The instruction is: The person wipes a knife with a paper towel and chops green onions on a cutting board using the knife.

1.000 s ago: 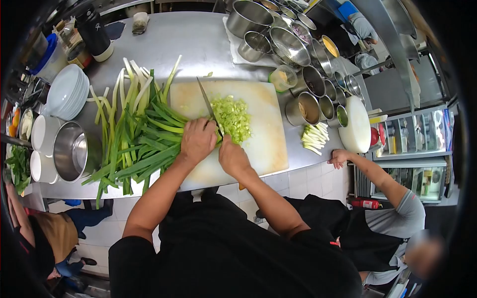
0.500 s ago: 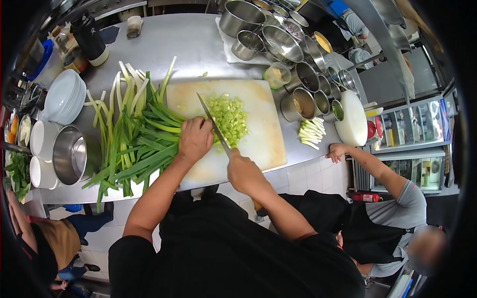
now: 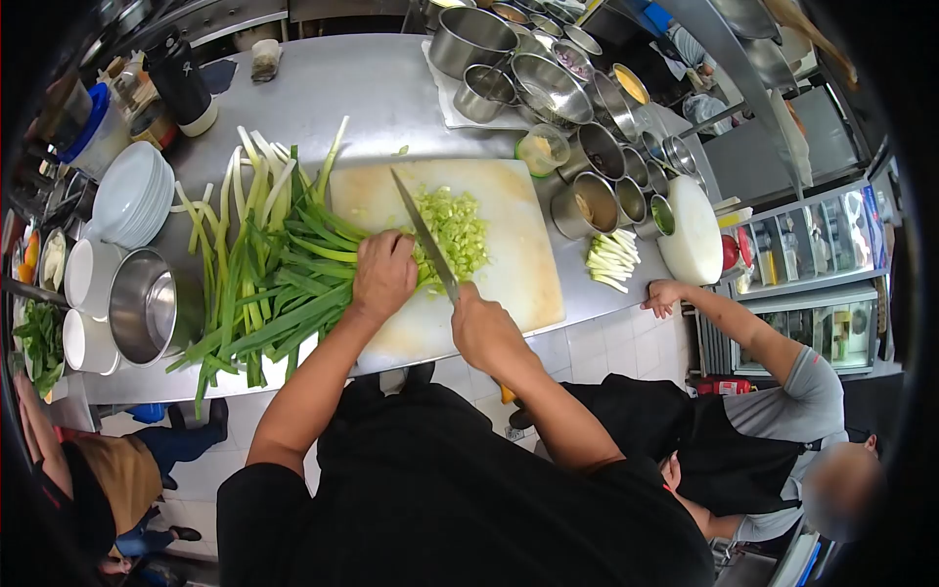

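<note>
My right hand (image 3: 482, 325) grips the handle of a long kitchen knife (image 3: 426, 232), its blade slanting up and left over the cutting board (image 3: 528, 293). Fingers curled, my left hand (image 3: 384, 272) presses down on the ends of a bunch of green onions (image 3: 264, 284), just left of the blade. Their long dark leaves and pale stalks spread off the board's left side onto the steel table. A heap of chopped green onion (image 3: 455, 235) lies right of the knife. The onion ends beneath my left fingers are hidden.
Metal pots (image 3: 474, 41) and small steel containers crowd the back right. Cut pale stalks (image 3: 613, 258) lie near a white round block (image 3: 691, 231). Stacked plates (image 3: 134, 196) and a steel pot (image 3: 145, 303) stand left. A co-worker's hand (image 3: 664, 297) rests at the table's right edge.
The knife has shifted slightly right, away from my left fingers, with my right hand. My left hand stays on the green onions. The view has moved a little.
</note>
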`<act>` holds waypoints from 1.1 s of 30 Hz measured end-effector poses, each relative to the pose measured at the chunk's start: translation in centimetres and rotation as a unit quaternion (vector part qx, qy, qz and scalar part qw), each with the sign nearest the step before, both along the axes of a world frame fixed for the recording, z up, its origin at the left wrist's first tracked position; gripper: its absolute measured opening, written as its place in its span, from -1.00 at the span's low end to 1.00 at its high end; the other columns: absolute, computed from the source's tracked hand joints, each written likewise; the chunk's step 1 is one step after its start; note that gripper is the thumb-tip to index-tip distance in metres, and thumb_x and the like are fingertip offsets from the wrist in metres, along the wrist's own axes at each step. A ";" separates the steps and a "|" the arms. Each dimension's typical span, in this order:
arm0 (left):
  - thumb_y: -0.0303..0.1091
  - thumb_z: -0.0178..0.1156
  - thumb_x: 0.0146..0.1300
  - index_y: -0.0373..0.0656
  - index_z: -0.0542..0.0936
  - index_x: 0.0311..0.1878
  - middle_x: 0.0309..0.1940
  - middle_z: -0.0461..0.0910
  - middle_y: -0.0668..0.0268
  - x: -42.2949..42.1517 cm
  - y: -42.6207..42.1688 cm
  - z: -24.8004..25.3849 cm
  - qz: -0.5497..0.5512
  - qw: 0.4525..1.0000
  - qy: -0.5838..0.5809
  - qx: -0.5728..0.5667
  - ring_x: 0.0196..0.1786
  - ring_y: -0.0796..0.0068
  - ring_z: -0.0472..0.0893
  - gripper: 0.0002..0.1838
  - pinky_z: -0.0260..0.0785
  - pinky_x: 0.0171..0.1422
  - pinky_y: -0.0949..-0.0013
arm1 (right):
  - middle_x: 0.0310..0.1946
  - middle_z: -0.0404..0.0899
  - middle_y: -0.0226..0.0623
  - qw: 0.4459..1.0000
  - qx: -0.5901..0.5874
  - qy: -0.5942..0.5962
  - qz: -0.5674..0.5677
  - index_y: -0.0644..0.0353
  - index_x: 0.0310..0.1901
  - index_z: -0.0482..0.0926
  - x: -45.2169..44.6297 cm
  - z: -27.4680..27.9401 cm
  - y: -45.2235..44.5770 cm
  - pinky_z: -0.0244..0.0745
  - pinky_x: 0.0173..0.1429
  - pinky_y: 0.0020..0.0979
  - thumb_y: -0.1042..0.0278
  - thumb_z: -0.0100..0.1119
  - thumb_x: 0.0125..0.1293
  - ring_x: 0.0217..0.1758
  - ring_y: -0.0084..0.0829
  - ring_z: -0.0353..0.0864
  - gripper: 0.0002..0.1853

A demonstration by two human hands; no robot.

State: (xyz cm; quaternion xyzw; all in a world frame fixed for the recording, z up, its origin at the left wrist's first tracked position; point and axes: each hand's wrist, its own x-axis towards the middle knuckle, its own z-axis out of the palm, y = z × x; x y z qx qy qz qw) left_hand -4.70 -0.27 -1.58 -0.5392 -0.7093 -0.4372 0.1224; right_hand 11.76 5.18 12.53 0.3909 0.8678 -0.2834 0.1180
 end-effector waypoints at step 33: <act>-0.48 0.16 0.16 -0.25 0.54 -0.04 -0.11 0.50 0.04 -0.4 -0.1 -0.1 -0.012 0.998 -0.026 -0.061 -0.01 -0.03 0.51 -0.72 0.33 0.15 -0.01 | -0.33 0.61 0.46 0.998 0.014 0.053 0.018 0.43 -0.07 0.34 -2.9 -9.1 -0.1 0.53 -0.01 0.24 0.45 -0.10 0.46 -0.21 0.42 0.64 -0.81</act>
